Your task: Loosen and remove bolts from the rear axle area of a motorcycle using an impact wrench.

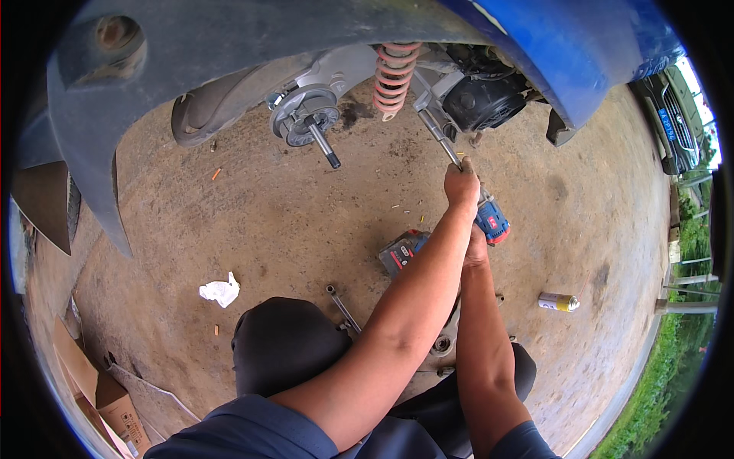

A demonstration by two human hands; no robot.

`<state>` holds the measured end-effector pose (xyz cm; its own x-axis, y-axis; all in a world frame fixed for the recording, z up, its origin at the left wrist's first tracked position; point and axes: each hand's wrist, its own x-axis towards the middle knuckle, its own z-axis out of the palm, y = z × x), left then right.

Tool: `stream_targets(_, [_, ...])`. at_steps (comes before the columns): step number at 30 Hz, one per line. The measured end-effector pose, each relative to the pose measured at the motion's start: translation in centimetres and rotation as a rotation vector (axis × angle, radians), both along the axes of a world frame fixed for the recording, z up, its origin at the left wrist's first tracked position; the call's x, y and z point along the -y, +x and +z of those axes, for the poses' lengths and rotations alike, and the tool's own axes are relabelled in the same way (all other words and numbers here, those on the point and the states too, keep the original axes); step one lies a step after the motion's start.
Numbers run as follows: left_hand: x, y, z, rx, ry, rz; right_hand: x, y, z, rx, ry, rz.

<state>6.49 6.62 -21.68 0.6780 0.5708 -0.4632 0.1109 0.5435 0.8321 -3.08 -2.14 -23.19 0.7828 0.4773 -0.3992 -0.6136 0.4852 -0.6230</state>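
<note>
A blue cordless impact wrench [493,222] with a large battery is held in my right hand [475,246], its fingers closed around the grip and partly hidden by my left forearm. My left hand [462,183] is wrapped round a long metal extension bar [440,139] ahead of the wrench. The bar's far end reaches the scooter's underside, between the red coil spring [396,76] and a round black engine cover [485,103]. Left of the spring, a bare wheel hub [302,115] carries a protruding axle shaft [324,145].
The scooter's blue body [604,46] and dark fender [176,46] hang overhead. On the concrete lie a ratchet wrench [343,307], crumpled white tissue [220,290], a spray can [559,302] and a metal arm part [443,344] between my knees. A cardboard box [115,405] stands lower left.
</note>
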Motion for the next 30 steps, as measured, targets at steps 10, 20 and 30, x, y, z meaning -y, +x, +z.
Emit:
stream_targets(10, [0.1, -0.1, 0.2, -0.016, 0.015, -0.005, 0.4, 0.2, -0.5, -0.001, -0.001, 0.007])
stream_targets(20, [-0.2, -0.4, 0.7, -0.014, -0.022, -0.011, 0.5, 0.1, -0.8, -0.011, 0.011, 0.016])
stream_targets(30, [0.4, -1.1, 1.9, -0.067, 0.048, -0.065, 1.0, -0.1, 0.0, -0.006, 0.026, 0.028])
